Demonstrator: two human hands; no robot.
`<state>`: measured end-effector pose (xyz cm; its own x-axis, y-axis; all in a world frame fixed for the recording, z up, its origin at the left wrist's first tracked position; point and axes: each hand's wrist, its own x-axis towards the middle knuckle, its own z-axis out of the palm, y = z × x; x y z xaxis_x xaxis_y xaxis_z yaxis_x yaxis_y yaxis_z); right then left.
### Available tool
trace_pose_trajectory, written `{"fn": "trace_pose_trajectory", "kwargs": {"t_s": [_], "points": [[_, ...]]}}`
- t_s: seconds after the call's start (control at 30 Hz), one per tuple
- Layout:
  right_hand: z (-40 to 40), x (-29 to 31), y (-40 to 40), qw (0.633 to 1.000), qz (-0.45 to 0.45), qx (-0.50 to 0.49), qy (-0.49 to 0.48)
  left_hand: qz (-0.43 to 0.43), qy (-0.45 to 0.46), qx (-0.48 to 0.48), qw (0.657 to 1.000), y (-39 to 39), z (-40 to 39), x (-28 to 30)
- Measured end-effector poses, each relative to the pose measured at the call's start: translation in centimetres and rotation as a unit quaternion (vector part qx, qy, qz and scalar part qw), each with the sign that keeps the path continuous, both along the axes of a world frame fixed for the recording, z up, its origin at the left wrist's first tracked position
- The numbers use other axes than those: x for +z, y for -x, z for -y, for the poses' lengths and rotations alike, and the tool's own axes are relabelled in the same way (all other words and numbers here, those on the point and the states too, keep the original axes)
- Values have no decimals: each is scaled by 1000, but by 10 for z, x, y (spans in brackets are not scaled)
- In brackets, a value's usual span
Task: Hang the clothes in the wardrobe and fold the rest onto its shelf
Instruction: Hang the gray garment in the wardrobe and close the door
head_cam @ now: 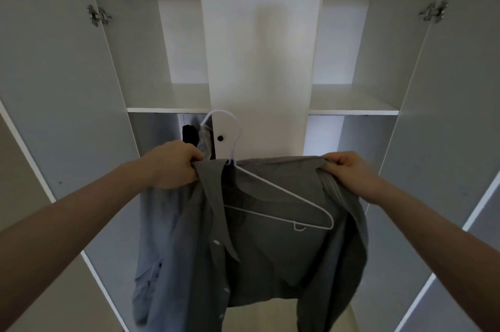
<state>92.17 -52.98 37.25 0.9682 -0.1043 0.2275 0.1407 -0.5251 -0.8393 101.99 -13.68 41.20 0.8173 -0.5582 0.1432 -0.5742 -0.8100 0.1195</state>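
Observation:
A grey button-up shirt (259, 245) hangs open in front of me with a white wire hanger (284, 196) lying inside it, its hook rising above the collar. My left hand (176, 164) grips the shirt's left collar edge. My right hand (349, 172) grips the right shoulder. The white wardrobe (259, 47) stands straight ahead with both side doors swung open. In its lower left compartment a dark garment (189, 132) and a light one (204, 139) hang behind my left hand.
An upper shelf (167, 108) on the left and another upper shelf (354, 111) on the right show nothing on them. The open left door (54, 88) and open right door (446, 115) flank my arms. A closed centre door with a dark knob (220, 138) stands behind the hanger hook.

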Motion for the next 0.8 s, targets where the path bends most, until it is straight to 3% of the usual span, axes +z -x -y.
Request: {"fn": "trace_pose_trajectory", "kwargs": {"t_s": [0.2,0.4,0.5,0.63,0.73,0.8], "points": [[-29,47,15,997,4,25,-70,32,-63,43,997,-18,22,-22],[-86,44,56,977,-52,159,-133,74,113,102,986,-21,41,-32],[-105,4,68,970,-103,217,-49,50,196,92,975,-14,49,-30],[-106,-22,69,963,-76,241,96,44,247,76,965,-6,54,-23],[-83,-7,71,964,-6,211,160,67,266,73,959,-9,46,-20],[-57,11,65,964,103,99,225,83,271,72,956,-10,40,-18]]}}
